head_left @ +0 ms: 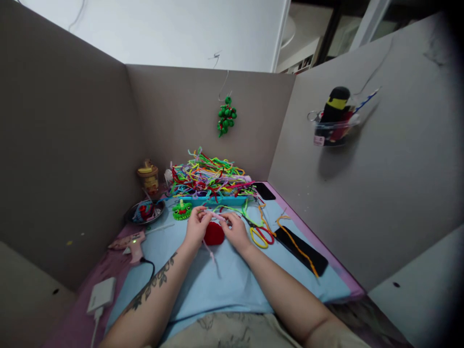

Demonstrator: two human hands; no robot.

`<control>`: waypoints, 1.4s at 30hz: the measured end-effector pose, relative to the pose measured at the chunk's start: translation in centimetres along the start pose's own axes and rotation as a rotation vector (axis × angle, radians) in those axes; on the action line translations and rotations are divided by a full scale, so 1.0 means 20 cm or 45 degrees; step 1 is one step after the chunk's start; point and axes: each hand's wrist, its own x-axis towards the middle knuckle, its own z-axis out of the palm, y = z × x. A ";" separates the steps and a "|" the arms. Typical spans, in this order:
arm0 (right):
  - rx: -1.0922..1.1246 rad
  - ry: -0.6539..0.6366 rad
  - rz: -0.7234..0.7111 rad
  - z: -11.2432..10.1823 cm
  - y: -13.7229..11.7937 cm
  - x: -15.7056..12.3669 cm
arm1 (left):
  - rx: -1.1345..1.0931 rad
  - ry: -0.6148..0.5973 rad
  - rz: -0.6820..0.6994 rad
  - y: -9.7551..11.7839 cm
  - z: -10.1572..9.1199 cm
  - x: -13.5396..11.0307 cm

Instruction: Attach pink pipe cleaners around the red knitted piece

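Note:
A strand of light pink yarn (216, 216) stretches between my two hands over the middle of the table. My left hand (196, 225) pinches one end of the stretch, and my right hand (235, 229) grips the other with bent fingers. A thin pink tail hangs below my left hand. Just under the hands rests a round, deep red piece (214, 234), partly covered by the fingers. Left of my left hand sits a small green piece with eyes (181, 210). Scissors with yellow and red handles (261, 237) lie beside my right hand.
Tangled coloured yarn (210, 176) overflows a blue tray (217, 200) at the back. A glue gun (133, 245), white box (101, 296) and metal bowl (159, 212) stand left. Right lie a black phone (266, 191), and an orange strand (299, 249) across a dark slab (319, 258).

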 end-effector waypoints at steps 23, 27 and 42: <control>-0.124 -0.017 -0.042 -0.02 -0.01 0.01 | 0.211 -0.125 -0.007 0.03 0.01 -0.02; -0.135 -0.022 -0.066 -0.03 -0.03 0.00 | 0.209 -0.120 0.001 0.04 0.01 -0.02; -0.121 -0.038 -0.102 -0.02 -0.02 0.00 | 0.191 -0.175 -0.021 0.02 0.00 -0.02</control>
